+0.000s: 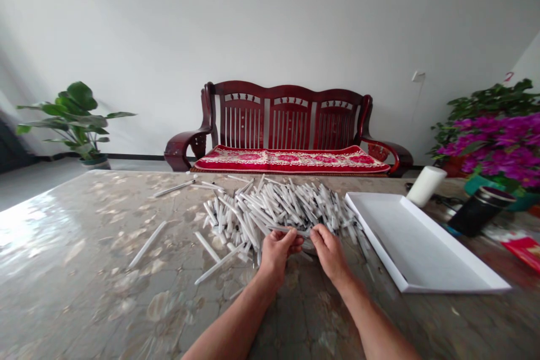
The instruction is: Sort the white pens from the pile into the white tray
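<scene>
My left hand [276,252] is closed, its thumb and fingers pinching one end of a slim pen-like stick [302,233]. The stick is pale with a dark part and lies roughly level between my hands. At its other end my right hand [331,253] grips it with thumb and fingertips. Just behind both hands spreads a large heap of similar white and translucent sticks [270,202], some with black parts. Their exact kind is too small to make out. Several loose sticks lie left of the heap, one of them a lone white stick [147,244].
To the right is a shallow white box tray [442,247]. Beyond it are a white roll [427,185], a black cup [481,211], a red packet [523,250] and purple flowers [502,146]. A patterned cover lies over the table [105,298]. A wooden bench [289,118] stands behind.
</scene>
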The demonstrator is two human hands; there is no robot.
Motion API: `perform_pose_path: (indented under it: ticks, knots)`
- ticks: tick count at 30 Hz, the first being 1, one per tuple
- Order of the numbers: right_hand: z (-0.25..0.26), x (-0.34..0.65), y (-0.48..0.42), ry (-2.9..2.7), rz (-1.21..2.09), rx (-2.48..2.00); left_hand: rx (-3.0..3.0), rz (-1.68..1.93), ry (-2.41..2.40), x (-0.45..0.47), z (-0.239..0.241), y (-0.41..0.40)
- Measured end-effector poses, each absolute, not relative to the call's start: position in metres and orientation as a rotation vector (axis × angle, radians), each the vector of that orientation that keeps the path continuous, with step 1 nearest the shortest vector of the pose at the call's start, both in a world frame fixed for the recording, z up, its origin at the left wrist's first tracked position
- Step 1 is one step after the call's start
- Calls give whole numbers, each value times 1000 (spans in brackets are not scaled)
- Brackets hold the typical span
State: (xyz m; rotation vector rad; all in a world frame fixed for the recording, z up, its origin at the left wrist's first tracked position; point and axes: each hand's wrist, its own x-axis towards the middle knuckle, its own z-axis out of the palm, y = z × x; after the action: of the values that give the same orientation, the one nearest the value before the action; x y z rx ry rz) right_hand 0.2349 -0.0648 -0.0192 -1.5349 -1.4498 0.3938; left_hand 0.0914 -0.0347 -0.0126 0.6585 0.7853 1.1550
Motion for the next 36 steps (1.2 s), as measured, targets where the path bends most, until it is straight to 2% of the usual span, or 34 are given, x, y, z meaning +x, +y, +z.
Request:
perform_pose_path:
  ticks: [5,11,17,22,27,29,36]
  knots:
    - [-22,235,-64,-1397,477,-1575,653,1159,789,92,-12,-36]
    - [-24,233,-64,-1393,428,-1524,647,1162,802,92,-11,-36]
    - [-24,234,-58,-1248,642,-1471,758,1181,741,93,-9,-35]
    - [-16,239,-61,-1205,737,-1460,771,962,670,86,-6,-29]
    - [-23,240,-56,-1361,572,-1427,657,505,600,75,-1,-28]
    - [-27,240,-54,-1402,529,-1443,636,449,530,73,-2,-29]
    - [-28,254,-48,-1776,98,-1521,497,864,575,73,-14,-16]
